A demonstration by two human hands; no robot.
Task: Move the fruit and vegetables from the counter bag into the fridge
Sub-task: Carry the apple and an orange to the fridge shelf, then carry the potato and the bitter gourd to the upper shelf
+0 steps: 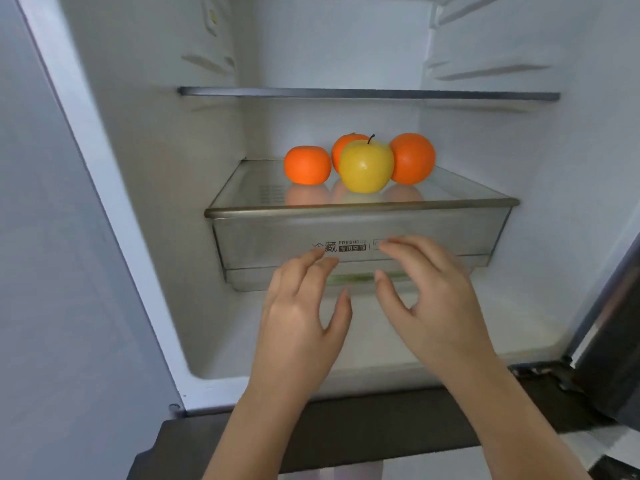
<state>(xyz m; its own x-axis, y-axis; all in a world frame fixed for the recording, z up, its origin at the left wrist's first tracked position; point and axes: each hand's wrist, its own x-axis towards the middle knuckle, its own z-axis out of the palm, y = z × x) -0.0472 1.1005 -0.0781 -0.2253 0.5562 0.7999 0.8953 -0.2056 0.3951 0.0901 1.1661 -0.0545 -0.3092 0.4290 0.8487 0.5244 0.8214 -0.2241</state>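
Fruit: a yellow apple (366, 168) stands in front of the left orange (307, 165), middle orange (343, 145) and right orange (414, 159). All are grouped centrally at the back of the glass shelf (360, 208) in the fridge (145, 168), probably so nothing rolls off the rim.

Beneath is the clear drawer (263, 240). A faint green item (349, 278) shows through it but cannot be identified.

The left hand (298, 317) and right hand (433, 306) are empty, apart, with fingers loosely spread at the drawer front. Contact is unconfirmed. They appear poised to work the drawer.

The bag is not in view.
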